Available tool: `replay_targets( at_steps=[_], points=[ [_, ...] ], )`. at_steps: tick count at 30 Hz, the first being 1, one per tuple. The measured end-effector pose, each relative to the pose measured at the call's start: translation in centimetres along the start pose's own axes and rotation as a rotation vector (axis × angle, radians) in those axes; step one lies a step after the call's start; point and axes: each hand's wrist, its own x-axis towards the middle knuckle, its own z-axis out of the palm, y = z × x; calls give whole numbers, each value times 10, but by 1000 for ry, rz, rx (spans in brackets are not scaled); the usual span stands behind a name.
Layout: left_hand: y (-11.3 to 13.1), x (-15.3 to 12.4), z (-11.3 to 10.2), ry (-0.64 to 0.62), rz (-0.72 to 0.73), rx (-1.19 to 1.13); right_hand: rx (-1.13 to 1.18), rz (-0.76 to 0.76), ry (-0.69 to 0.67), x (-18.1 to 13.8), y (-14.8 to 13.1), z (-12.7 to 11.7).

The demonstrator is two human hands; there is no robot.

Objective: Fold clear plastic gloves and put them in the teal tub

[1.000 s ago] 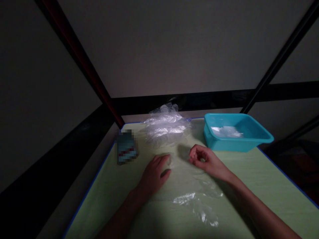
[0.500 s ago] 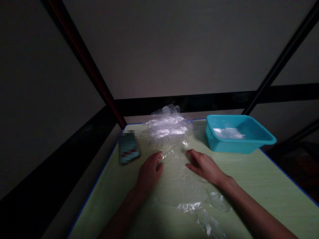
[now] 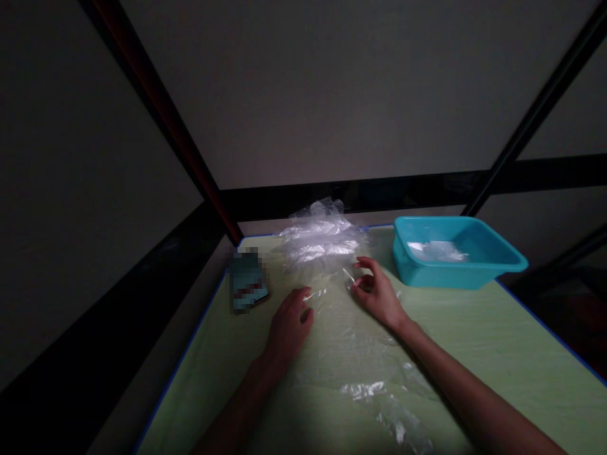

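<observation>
A clear plastic bag [image 3: 351,354] lies spread flat on the green table [image 3: 497,354], running from the hands toward me. My left hand [image 3: 288,323] rests on the bag's far left corner, fingertips pinched at its edge. My right hand [image 3: 377,292] is at the bag's far right corner, thumb and fingers closed on the thin plastic edge. Just beyond the hands sits a crumpled pile of clear plastic bags [image 3: 320,237].
A turquoise plastic tub [image 3: 493,268] holding some clear plastic stands at the back right. A small teal, blurred-out object [image 3: 246,287] lies at the back left near the blue table edge. Dark frame bars run behind and beside the table.
The bag has been spread out flat on the table. My right hand moved away from me toward the pile and pinched the bag's far edge; my left hand stayed nearly in place.
</observation>
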Motion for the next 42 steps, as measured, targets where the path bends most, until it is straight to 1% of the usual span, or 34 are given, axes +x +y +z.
replay_targets(
  at_steps=[2,4,5,8,11,13,15,17,19,21,25,27,29,31,32,35,38,42],
  points=[
    [-1,0,1,27,24,18,119,-61,-61,-2,-4,-4],
    [-2,0,1,58,60,49,202,-125,-178,-5,-8,-10],
    [-2,0,0,70,77,66,202,-147,-241,-7,-9,-13],
    [-2,1,-2,64,115,117,107,-179,-399,-11,-13,-25],
    [-1,1,-5,21,128,166,-41,-180,-495,-12,-15,-34],
    [0,1,-7,-8,138,199,-145,-188,-467,-12,-18,-39],
    [1,1,-8,-21,155,236,-225,-221,-378,-12,-22,-40],
    [3,0,-9,-18,175,273,-287,-274,-333,-15,-27,-37],
    [5,-1,-9,-13,193,304,-374,-332,-368,-18,-34,-31],
    [6,-2,-9,-10,200,335,-473,-380,-440,-22,-39,-24],
    [3,-1,-12,6,179,394,-621,-429,-554,-26,-44,-19],
    [1,-1,-11,30,158,406,-666,-420,-554,-26,-45,-19],
    [2,-3,-8,46,159,389,-679,-396,-492,-27,-46,-18],
    [8,-6,-2,10,214,351,-678,-380,-415,-30,-45,-13],
    [12,-8,2,-31,258,334,-682,-383,-390,-32,-44,-9],
    [22,-14,11,-181,368,330,-720,-395,-387,-39,-36,2],
    [20,-16,14,-263,378,383,-758,-376,-409,-45,-26,9],
    [5,-15,7,-284,349,450,-777,-369,-414,-47,-19,9]
  ],
)
